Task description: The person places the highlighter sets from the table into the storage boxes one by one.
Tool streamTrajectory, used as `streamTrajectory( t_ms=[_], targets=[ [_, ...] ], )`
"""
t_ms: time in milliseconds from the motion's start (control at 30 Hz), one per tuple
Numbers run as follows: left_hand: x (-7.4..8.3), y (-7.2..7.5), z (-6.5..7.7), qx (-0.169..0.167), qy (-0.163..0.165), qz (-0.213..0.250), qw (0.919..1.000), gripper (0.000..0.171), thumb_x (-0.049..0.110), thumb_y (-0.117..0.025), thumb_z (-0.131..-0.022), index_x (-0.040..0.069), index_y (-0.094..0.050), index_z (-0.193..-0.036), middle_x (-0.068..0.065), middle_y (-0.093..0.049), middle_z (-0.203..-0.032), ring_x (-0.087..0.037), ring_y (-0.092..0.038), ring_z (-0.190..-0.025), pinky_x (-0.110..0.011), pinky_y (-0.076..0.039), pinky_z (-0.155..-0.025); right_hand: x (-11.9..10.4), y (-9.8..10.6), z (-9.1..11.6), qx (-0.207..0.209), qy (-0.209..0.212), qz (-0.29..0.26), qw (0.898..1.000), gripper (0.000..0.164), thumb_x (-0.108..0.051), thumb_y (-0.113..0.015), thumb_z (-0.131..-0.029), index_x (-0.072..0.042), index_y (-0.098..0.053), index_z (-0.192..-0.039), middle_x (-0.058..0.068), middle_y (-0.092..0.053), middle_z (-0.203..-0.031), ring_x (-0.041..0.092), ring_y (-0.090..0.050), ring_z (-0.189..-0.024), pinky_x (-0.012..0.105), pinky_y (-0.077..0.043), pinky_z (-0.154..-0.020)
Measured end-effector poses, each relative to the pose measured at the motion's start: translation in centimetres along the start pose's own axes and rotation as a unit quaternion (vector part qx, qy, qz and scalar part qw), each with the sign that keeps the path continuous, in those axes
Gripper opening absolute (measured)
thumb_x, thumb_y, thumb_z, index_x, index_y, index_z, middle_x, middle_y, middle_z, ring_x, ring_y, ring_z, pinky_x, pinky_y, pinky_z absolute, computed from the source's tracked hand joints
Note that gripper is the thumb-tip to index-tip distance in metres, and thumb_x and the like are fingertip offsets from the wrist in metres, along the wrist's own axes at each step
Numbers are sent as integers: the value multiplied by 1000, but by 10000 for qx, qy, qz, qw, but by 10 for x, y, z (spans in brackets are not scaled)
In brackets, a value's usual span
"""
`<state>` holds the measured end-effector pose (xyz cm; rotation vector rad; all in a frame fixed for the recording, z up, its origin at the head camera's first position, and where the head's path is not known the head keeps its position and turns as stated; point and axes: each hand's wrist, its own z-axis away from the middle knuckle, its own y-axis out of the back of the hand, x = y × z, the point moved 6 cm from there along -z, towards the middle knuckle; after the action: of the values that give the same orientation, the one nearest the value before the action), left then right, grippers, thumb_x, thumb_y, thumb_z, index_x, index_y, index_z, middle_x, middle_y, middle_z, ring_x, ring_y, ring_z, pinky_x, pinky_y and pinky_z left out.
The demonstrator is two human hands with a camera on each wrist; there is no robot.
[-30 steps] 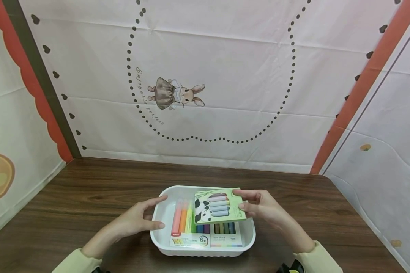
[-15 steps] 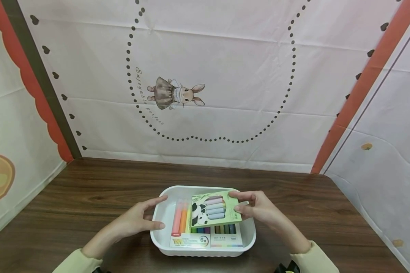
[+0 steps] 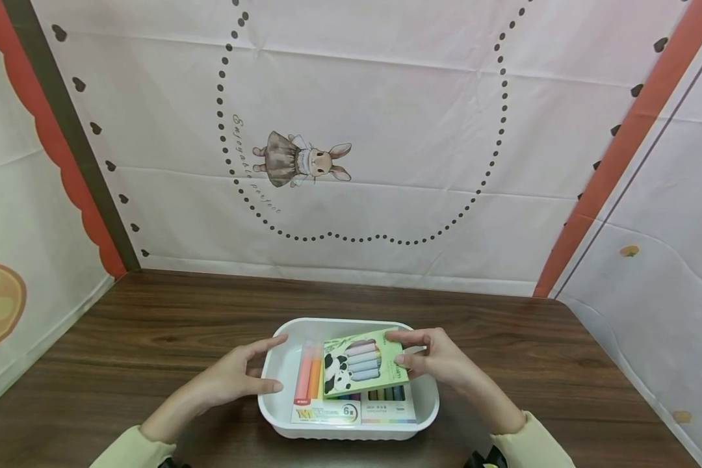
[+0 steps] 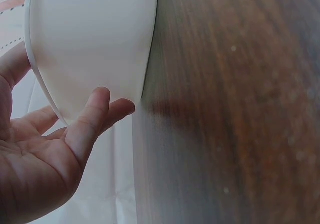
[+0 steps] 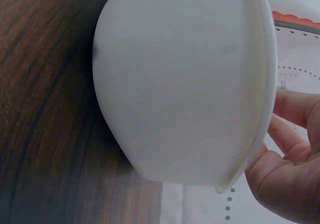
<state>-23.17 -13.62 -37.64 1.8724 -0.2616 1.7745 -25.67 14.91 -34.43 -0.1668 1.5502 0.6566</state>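
A white plastic basket (image 3: 428, 396) stands on the table, holding a flat pack of thick coloured markers (image 3: 303, 382) and another pack of dark sticks (image 3: 389, 412) beside it. My left hand (image 3: 225, 376) grips the basket's left end; in the left wrist view its fingers (image 4: 91, 116) lie against the outer wall while others reach over the rim. My right hand (image 3: 439, 356) pinches the right side of a green box (image 3: 335, 354) with pandas and pastel-coloured sticks on its front. The box is tilted over the packs and hides part of them. In the right wrist view the basket wall (image 5: 175, 93) hides the box.
The dark wood table (image 3: 181, 312) runs back to a white printed cloth (image 3: 409, 130) with a rabbit picture. More printed cloth hangs at both sides.
My right hand has moved left and slightly down with the green box, which now tilts more and covers more of the marker pack. The left hand has stayed still.
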Motion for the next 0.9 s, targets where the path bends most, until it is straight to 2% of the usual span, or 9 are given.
streamTrajectory(
  t_ms=[467, 700, 900],
  targets=[
    [-1, 0, -1, -7, -75, -18, 10000, 82, 13, -73, -77, -7, -24, -140, -41, -26, -132, -36, -57, -102, -33, -54, -70, 3, -2, -3, 93, -127, 95, 9998, 44, -7, -65, -83, 8, -52, -122, 23, -60, -108, 20, -65, -79, 37, -56, -63],
    [-1, 0, -1, -25, -144, 34, 9999, 82, 12, -72, -77, -7, -23, -140, -41, -27, -132, -35, -58, -100, -33, -55, -70, 0, 3, 0, 525, -344, 716, 9955, 45, -11, -72, -77, 4, -59, -117, 20, -66, -95, 20, -66, -64, 38, -55, -56],
    [-1, 0, -1, -25, -149, -19, 9999, 82, 13, -73, -77, -7, -24, -140, -41, -28, -132, -34, -59, -99, -33, -55, -69, -7, 8, 5, 695, -278, 1114, 9910, 43, -8, -72, -76, 5, -60, -115, 19, -67, -91, 22, -65, -58, 34, -55, -52]
  ],
)
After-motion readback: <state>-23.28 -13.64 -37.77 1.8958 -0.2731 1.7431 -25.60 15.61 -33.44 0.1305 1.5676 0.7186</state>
